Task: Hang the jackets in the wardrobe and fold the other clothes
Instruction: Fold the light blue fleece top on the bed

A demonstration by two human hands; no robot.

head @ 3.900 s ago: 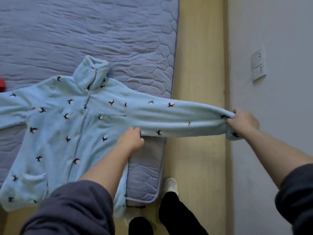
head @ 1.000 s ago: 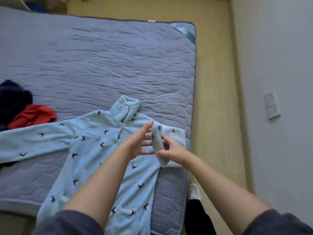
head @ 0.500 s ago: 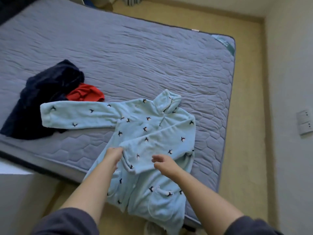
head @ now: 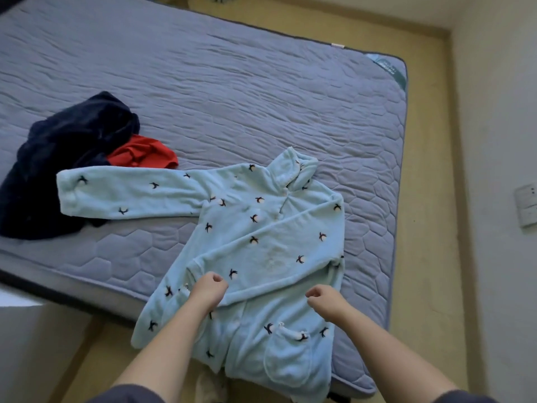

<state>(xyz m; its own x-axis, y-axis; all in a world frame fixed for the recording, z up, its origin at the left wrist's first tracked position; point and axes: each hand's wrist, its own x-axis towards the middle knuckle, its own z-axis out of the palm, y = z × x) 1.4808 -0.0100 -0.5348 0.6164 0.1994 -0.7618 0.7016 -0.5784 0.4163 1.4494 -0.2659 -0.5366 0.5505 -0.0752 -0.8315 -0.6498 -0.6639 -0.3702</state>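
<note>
**Sleeve (head: 279, 242) has come to lie across the robe (head: 255, 333)**

Since one second ago both hands lowered it onto the light blue robe, at the mattress (head: 232, 97) corner. Left hand (head: 207, 289) curls at the cuff, grasp unclear; right hand (head: 324, 299) is curled, holding nothing.

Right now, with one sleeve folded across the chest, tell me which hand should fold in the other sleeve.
Left. The unfolded sleeve stretches off leftward across the mattress, on the side of the left hand. The right hand would probably have to cross over the folded sleeve to reach it.
</note>
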